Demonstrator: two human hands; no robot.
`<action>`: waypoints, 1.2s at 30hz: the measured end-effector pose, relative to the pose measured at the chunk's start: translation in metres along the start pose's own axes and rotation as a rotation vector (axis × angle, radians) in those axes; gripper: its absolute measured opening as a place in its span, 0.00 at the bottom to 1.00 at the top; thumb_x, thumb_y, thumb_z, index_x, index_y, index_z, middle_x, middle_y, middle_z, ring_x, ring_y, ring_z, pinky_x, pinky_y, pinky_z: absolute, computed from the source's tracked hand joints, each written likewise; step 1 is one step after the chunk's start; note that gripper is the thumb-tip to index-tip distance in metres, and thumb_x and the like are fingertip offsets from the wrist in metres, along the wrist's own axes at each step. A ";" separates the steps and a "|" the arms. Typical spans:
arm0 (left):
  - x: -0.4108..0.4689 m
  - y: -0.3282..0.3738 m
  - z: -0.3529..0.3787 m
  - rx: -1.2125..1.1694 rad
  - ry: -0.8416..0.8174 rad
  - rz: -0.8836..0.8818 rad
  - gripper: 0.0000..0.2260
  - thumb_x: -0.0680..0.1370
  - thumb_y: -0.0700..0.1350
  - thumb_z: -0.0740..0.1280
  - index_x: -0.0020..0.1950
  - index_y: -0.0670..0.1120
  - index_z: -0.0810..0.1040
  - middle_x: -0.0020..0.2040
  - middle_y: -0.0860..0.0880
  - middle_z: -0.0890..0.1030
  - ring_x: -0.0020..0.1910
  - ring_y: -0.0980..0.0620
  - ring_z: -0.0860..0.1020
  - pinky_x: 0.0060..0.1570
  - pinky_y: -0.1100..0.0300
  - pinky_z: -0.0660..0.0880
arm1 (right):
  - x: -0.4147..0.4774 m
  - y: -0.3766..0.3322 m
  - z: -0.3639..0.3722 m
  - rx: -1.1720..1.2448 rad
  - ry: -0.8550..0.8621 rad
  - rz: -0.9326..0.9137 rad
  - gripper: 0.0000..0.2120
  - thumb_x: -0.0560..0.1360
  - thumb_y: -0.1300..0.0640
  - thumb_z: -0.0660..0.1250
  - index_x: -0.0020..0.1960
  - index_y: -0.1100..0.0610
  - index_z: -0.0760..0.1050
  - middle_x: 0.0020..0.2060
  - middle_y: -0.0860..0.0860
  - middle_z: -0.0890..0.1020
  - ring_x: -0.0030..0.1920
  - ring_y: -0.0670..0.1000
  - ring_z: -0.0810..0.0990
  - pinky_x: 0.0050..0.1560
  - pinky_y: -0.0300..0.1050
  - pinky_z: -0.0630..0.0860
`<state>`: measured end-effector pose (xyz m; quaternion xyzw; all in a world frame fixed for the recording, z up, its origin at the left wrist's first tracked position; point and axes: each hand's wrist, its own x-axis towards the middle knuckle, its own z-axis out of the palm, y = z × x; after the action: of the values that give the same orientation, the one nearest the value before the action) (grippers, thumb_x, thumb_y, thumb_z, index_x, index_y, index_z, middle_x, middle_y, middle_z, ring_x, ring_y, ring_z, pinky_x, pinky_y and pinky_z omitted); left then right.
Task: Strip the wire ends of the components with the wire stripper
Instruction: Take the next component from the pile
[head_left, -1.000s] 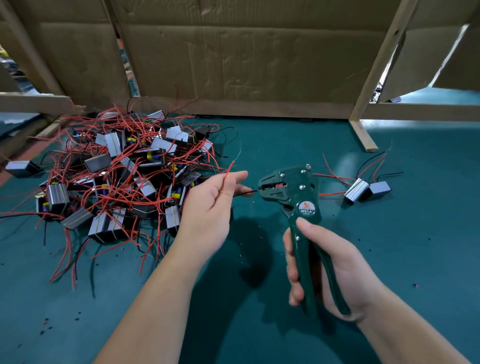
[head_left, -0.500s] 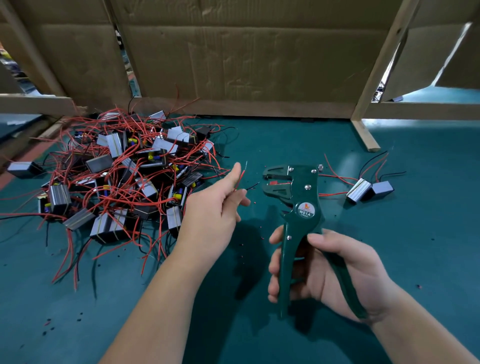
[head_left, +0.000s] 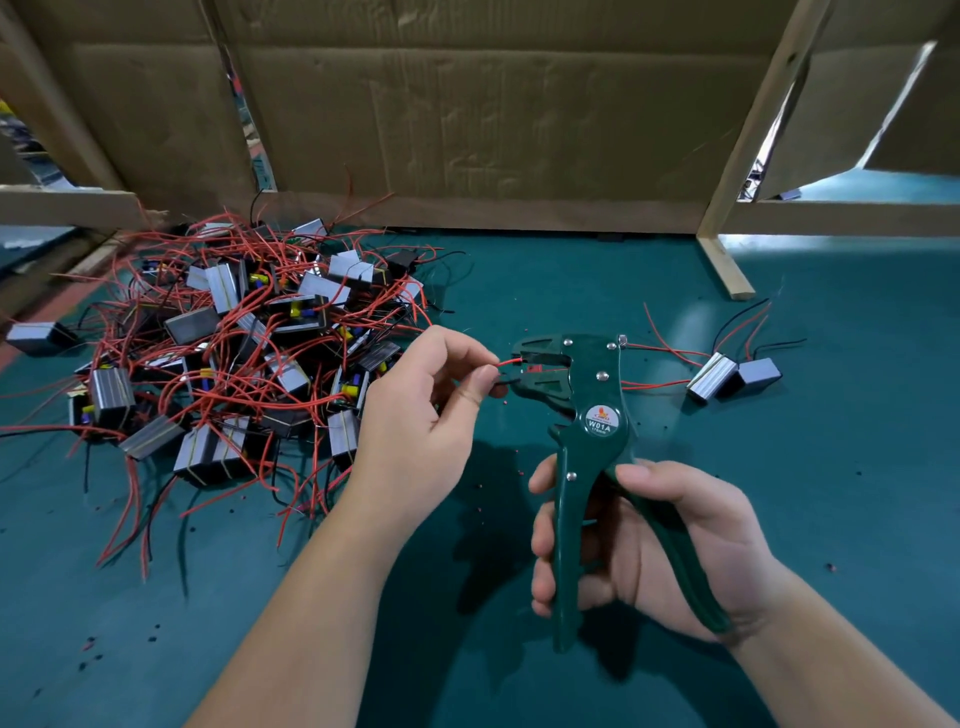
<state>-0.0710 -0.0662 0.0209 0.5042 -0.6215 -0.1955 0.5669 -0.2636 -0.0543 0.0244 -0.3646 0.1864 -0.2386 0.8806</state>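
My right hand (head_left: 639, 545) grips the handles of a dark green wire stripper (head_left: 576, 415), held upright with its jaws open and pointing left. My left hand (head_left: 421, 421) pinches a thin red wire (head_left: 511, 360) between thumb and forefinger, and the wire's tip sits inside the open jaws. A black wire end also shows at my fingertips. The wires lead back to a heap of small grey box components (head_left: 244, 353) with tangled red and black leads on the left of the green mat.
Two grey components (head_left: 732, 375) with red and black leads lie on the mat right of the stripper. Cardboard walls (head_left: 493, 114) and a wooden post (head_left: 727, 260) close the back. Small bits of cut insulation dot the green mat (head_left: 857, 467).
The stripper's handles spread and its jaws opened after the earlier squeeze. My left hand let the first wire end out and brought a red wire end into the jaws.
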 end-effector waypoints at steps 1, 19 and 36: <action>-0.001 -0.001 0.000 0.001 -0.006 0.006 0.05 0.78 0.40 0.64 0.46 0.51 0.75 0.40 0.56 0.80 0.40 0.57 0.79 0.42 0.67 0.73 | -0.001 0.000 0.000 -0.009 -0.017 0.003 0.24 0.66 0.50 0.73 0.56 0.64 0.77 0.44 0.65 0.79 0.42 0.65 0.80 0.47 0.61 0.76; -0.001 0.001 -0.001 -0.040 -0.077 -0.011 0.02 0.77 0.42 0.65 0.45 0.49 0.76 0.38 0.52 0.79 0.35 0.52 0.77 0.38 0.61 0.75 | -0.002 -0.001 -0.002 -0.222 0.200 -0.042 0.24 0.60 0.46 0.79 0.47 0.61 0.78 0.36 0.66 0.79 0.34 0.64 0.80 0.37 0.55 0.78; -0.003 -0.005 0.013 -0.066 -0.078 -0.195 0.13 0.82 0.35 0.54 0.52 0.55 0.64 0.37 0.51 0.75 0.32 0.60 0.70 0.37 0.63 0.67 | 0.010 0.011 0.004 -0.050 0.325 -0.183 0.24 0.59 0.46 0.78 0.45 0.61 0.79 0.42 0.64 0.79 0.35 0.63 0.79 0.39 0.60 0.79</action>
<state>-0.0811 -0.0700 0.0118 0.5352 -0.5843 -0.2897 0.5369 -0.2501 -0.0506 0.0172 -0.3583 0.2981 -0.3687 0.8043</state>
